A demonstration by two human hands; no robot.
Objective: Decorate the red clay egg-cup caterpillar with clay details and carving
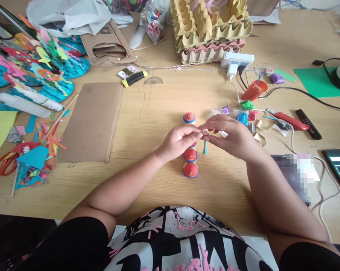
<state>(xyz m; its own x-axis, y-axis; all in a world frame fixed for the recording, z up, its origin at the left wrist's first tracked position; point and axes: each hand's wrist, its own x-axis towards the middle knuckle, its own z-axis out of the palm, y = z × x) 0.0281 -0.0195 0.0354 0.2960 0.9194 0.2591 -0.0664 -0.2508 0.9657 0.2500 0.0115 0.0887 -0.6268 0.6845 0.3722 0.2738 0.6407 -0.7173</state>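
My left hand (179,141) is closed, thumb and forefinger pinched together over the row of red domed figures. My right hand (230,136) meets it from the right, fingers curved and thumb against the same spot. A small dark sliver shows between the fingertips, too small to name. Beneath the hands runs a line of red clay faces with blue rims: one at the far end (189,117), one nearer me (191,155) and the nearest (191,170). Others between them are partly hidden by my left hand. A thin blue clay tool (205,147) lies just right of the row.
Bagged clay, blue (241,118) and green (247,105), lies beyond my right hand, near an orange cup (254,90) and a power strip (237,60). Egg trays (212,34) are stacked at the back. Cardboard (89,122), red scissors (3,164) and paper scraps lie left; a phone (339,169) lies right.
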